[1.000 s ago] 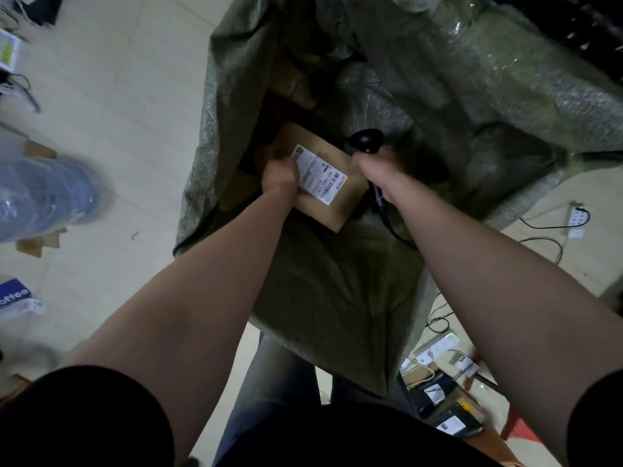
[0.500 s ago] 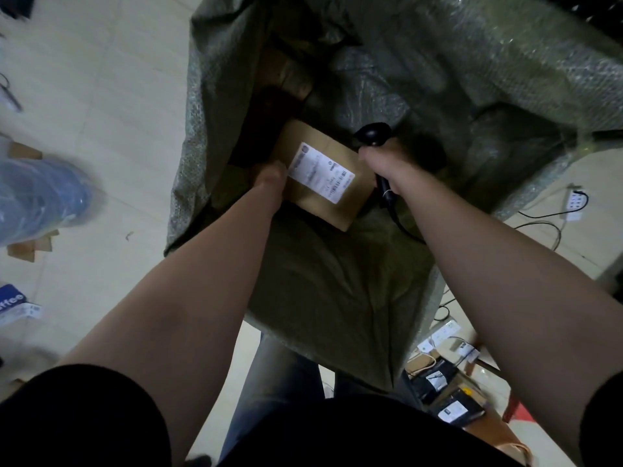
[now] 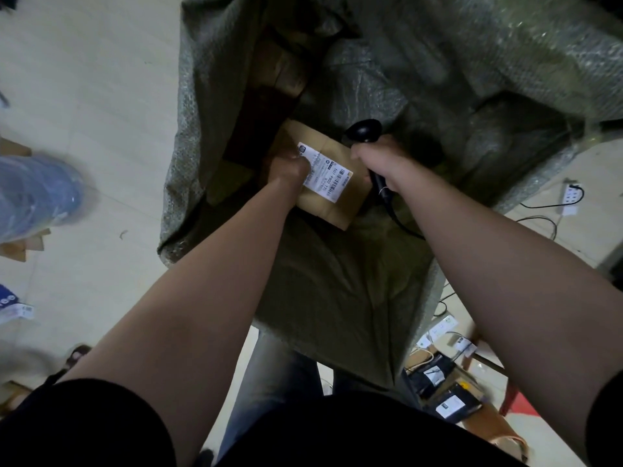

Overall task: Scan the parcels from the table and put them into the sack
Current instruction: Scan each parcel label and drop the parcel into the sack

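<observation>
Centre frame: I see left hand point(image 3: 290, 170) curled tight on left edge of brown parcel point(image 3: 337, 210), held inside open mouth of green sack point(image 3: 337, 298). Right: right hand point(image 3: 382, 161) fisted round black scanner point(image 3: 364, 131) handle, just beside parcel.

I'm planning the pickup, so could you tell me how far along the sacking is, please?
Done: brown boxes lie deep in the sack. In hand: left hand grips a labelled parcel at its mouth; right hand holds the scanner. Left: black parcels at lower right.
</observation>
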